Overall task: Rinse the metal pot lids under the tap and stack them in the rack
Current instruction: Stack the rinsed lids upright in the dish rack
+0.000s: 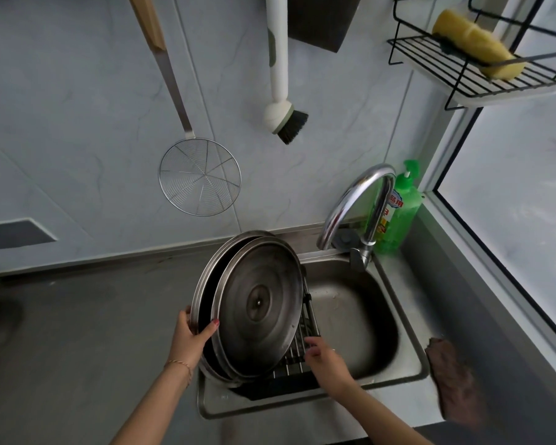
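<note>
Your two lids stand on edge at the left end of the sink (395, 303), leaning back toward the wall, with the front lid (259, 305) overlapping the back lid (206, 281) and showing you its underside. Their lower edges sit at the near left corner, on or just beside the rack (297, 351) that spans the sink; you cannot tell from here whether they rest between its bars. Your left hand (191, 337) is the nearer one: its fingers curl round the left rim of the back lid, thumb in front, so it holds that lid. Your right hand (323, 356) lies low on the rack, just right of the front lid's lower rim, fingers loosely bent toward the bars and gripping nothing you can see. The tap (357, 203) arches well to the right of both lids, no water running. Judging by this, the rinsing calls for carrying a lid rightward under the spout.
</note>
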